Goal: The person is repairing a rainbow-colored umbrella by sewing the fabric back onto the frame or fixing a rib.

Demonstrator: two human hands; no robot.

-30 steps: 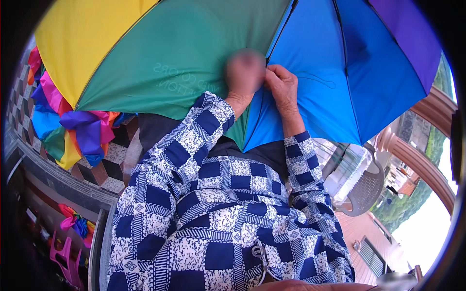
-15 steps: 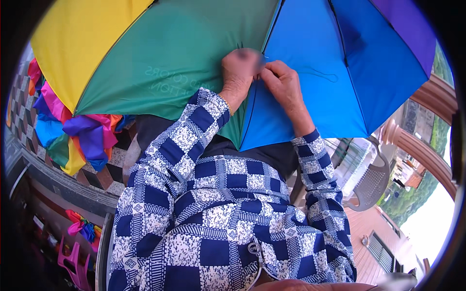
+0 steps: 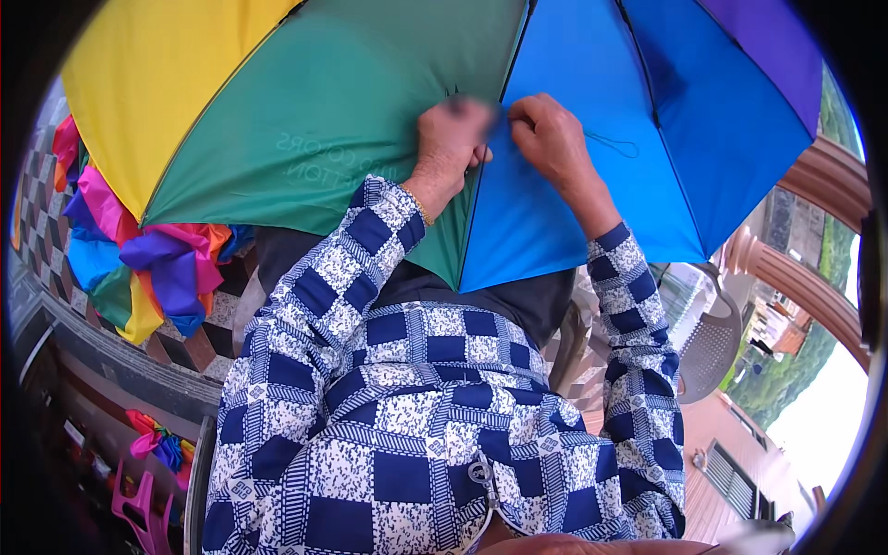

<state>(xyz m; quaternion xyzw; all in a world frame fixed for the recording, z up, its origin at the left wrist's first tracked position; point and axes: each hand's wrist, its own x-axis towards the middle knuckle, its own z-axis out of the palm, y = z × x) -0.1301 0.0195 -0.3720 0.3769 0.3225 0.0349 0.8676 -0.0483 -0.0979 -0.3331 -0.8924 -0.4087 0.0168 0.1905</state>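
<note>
Multicoloured fabric umbrella canopy [image 3: 351, 120], built of smooth wedge-shaped panels in yellow, green, blue and purple, spread across the upper view above the person's lap. Dark ribs ran along the seams between panels. The left hand [image 3: 449, 139] lay on the green panel just beside the green-blue seam, its fingers curled and pinched onto the cloth at the seam; the fingertips were blurred. The right hand [image 3: 550, 139] rested on the blue panel, just across the same seam, fingers closed in a narrow pinch; what it pinched cannot be told. A thin dark thread [image 3: 615, 143] looped on the blue panel just right of that hand. Crumpled bright fabric pieces [image 3: 148, 259] lay below the canopy's yellow edge.
</note>
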